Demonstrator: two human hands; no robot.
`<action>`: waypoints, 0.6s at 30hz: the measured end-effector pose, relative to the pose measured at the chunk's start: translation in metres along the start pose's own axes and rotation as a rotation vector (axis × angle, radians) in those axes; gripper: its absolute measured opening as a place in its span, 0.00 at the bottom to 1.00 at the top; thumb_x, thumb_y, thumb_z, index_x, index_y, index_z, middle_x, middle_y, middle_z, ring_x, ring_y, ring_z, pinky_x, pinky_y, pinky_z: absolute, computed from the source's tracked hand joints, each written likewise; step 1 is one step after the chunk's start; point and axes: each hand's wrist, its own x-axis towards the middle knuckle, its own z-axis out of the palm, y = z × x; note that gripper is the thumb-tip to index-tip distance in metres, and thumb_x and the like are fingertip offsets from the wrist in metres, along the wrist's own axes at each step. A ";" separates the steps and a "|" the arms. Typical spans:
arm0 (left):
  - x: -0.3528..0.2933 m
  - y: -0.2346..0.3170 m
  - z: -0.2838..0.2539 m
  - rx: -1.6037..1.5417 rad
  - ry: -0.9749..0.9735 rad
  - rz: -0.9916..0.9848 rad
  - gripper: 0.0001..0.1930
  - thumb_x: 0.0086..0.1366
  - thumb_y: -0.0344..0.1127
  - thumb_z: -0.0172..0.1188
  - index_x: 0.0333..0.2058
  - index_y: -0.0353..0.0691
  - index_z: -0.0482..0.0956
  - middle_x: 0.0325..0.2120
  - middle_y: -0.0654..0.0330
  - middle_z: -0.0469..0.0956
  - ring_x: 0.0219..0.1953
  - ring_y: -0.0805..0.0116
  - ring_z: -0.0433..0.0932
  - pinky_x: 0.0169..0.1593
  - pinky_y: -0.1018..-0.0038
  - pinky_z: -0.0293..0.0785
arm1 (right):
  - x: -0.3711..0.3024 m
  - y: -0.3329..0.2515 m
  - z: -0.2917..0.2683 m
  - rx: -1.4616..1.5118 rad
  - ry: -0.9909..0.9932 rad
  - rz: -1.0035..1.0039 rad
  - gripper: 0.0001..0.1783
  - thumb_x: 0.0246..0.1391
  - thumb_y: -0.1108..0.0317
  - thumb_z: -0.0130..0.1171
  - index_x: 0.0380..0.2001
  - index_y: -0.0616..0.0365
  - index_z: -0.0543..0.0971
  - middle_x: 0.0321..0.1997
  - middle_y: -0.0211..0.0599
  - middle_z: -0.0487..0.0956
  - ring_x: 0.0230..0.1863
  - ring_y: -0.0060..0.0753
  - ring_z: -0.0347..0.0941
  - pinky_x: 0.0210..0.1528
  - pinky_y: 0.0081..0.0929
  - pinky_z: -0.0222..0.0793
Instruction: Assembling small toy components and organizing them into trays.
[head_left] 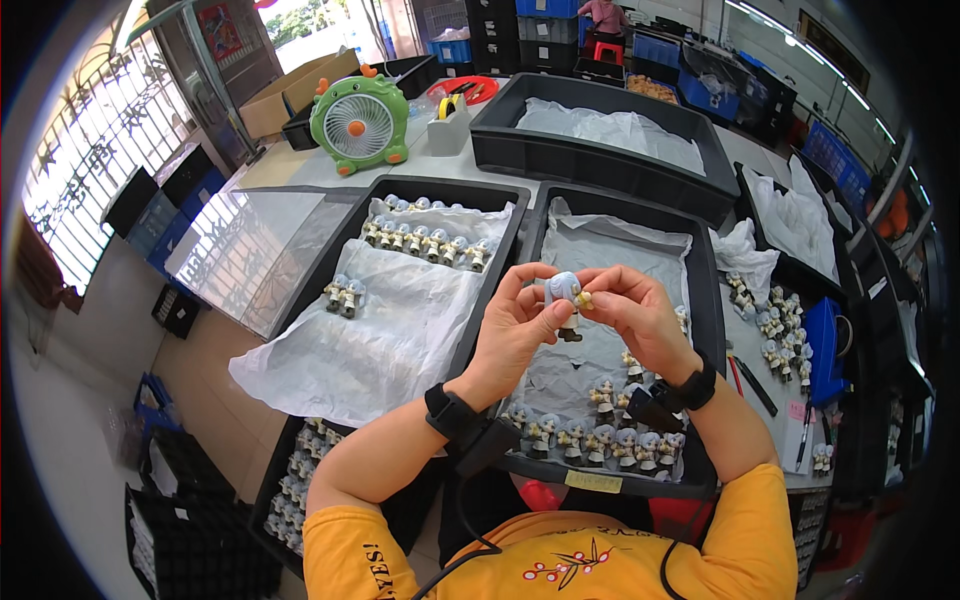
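Note:
Above the right-hand black tray [708,300] I hold a small figurine [562,286] upright, with pale blue hair, a light body and dark feet. My left hand [515,330] grips its side between thumb and fingers. A small yellow piece [583,299] at the figurine's other side is pinched in my right hand [640,312]; I cannot tell whether it is attached. Below, a row of similar figurines [600,443] stands along the tray's near edge on white paper. Several more are partly hidden by my right wrist.
A left black tray [505,190] holds paper and rows of figurines [425,243]. More figurines lie at the right [785,335], beside a blue bin [825,350] and pens [755,386]. Behind are a green fan [358,125], tape dispenser [450,125] and large black crate [600,165].

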 end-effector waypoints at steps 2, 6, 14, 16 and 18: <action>0.000 0.000 -0.001 0.008 0.004 0.011 0.18 0.59 0.36 0.61 0.46 0.45 0.66 0.33 0.65 0.74 0.33 0.81 0.71 0.31 0.86 0.67 | -0.001 -0.002 0.004 -0.012 -0.010 -0.030 0.07 0.56 0.72 0.50 0.37 0.63 0.73 0.49 0.41 0.72 0.46 0.26 0.71 0.52 0.26 0.68; 0.001 -0.001 -0.002 0.006 0.024 0.031 0.18 0.60 0.35 0.60 0.47 0.45 0.66 0.34 0.65 0.75 0.33 0.81 0.72 0.32 0.86 0.66 | 0.001 0.004 0.003 0.001 0.011 0.006 0.10 0.57 0.70 0.50 0.41 0.61 0.71 0.48 0.36 0.72 0.48 0.24 0.69 0.53 0.25 0.67; 0.000 0.005 -0.009 0.019 0.043 0.033 0.18 0.61 0.33 0.59 0.48 0.44 0.66 0.39 0.64 0.72 0.36 0.80 0.73 0.35 0.84 0.69 | 0.006 0.005 0.007 0.091 -0.069 0.130 0.17 0.61 0.65 0.47 0.51 0.58 0.67 0.50 0.31 0.69 0.51 0.21 0.66 0.54 0.26 0.64; 0.003 0.003 -0.005 0.042 0.010 0.059 0.18 0.61 0.31 0.58 0.49 0.44 0.66 0.42 0.63 0.71 0.37 0.80 0.73 0.36 0.83 0.71 | 0.003 0.000 0.003 0.091 -0.074 0.173 0.19 0.61 0.63 0.48 0.53 0.58 0.66 0.51 0.30 0.69 0.51 0.20 0.66 0.53 0.25 0.64; 0.006 0.000 -0.001 0.009 -0.021 0.030 0.18 0.60 0.29 0.58 0.49 0.41 0.66 0.47 0.63 0.68 0.39 0.78 0.74 0.38 0.81 0.73 | -0.002 -0.007 0.000 0.025 -0.086 0.258 0.23 0.60 0.61 0.50 0.56 0.58 0.65 0.50 0.29 0.70 0.50 0.18 0.66 0.53 0.24 0.64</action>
